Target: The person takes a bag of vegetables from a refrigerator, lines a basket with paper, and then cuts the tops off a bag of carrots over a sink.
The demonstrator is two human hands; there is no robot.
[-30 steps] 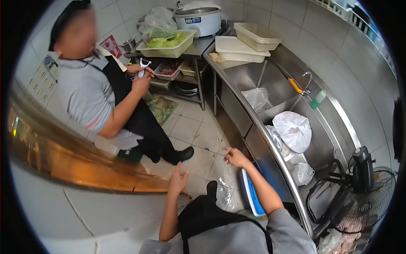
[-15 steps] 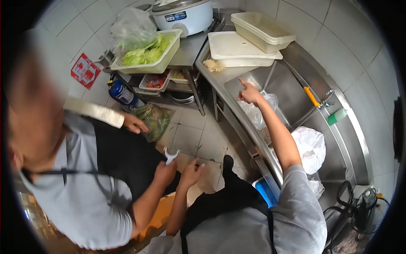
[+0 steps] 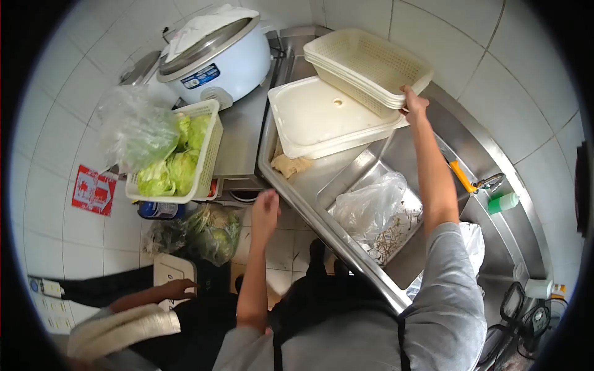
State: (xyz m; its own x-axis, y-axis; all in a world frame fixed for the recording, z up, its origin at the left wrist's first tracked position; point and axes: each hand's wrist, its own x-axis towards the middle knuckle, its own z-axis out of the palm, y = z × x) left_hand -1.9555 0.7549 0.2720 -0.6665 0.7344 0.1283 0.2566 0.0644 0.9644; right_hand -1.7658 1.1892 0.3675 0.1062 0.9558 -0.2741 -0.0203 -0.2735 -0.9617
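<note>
Right hand [image 3: 413, 104]: arm stretched out over the sink, fingers curled onto the near rim of the stacked baskets, gripping it.
Stacked baskets [image 3: 365, 62]: cream perforated plastic baskets nested together, at the far end of the steel counter, resting partly on the white tray, tilted against the tiled wall corner.
White tray [image 3: 322, 117]: shallow rectangular tray lying under the baskets, at the counter's far end, its near edge over the sink's edge.
Left hand [image 3: 266, 209]: held in the air above the floor, just off the counter's front corner, fingers loosely open, holding nothing.
Sink [image 3: 427, 154]: steel basin set in the counter; a clear plastic bag [image 3: 371, 204] lies in it on a wire rack.
Cloth [image 3: 291, 166]: crumpled beige rag on the counter beside the tray's near corner.
Rice cooker [image 3: 213, 62]: white, on the side table at its far edge.
Lettuce basket [image 3: 207, 148]: white basket of green leaves at that table's near edge.
Another person's hand [image 3: 176, 289]: low at left, resting on a white board [image 3: 170, 269] on the floor.
</note>
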